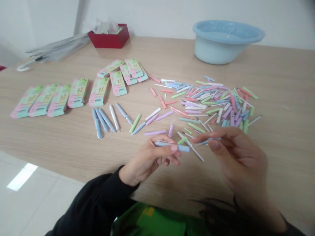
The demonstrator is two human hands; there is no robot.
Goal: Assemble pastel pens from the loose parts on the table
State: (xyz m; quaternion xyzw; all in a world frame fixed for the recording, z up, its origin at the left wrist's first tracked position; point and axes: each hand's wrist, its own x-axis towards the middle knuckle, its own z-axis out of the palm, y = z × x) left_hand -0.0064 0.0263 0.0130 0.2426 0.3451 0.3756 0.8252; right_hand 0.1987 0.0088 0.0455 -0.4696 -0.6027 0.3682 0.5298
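Near the table's front edge, my left hand (pixel 154 155) pinches a blue pen part (pixel 184 148), with a small green piece (pixel 182 141) and a thin refill lying along its fingers. To its right, my right hand (pixel 240 157) holds a slim blue piece (pixel 205 142) between thumb and index finger. A white pen piece (pixel 194 149) lies on the table between the hands. Beyond them spreads a heap of loose pen parts (pixel 209 98) in pink, purple, green, blue and white. Several blue pens (pixel 105 120) and a white pen (pixel 114 117) lie left of my left hand.
Several pink-and-green boxes (pixel 78 93) stand or lie at the left and back of the wooden table (pixel 61 137). Farther back are a red box (pixel 108 40) with plastic in it, a clear umbrella (pixel 59 47) and a blue basin (pixel 216 49).
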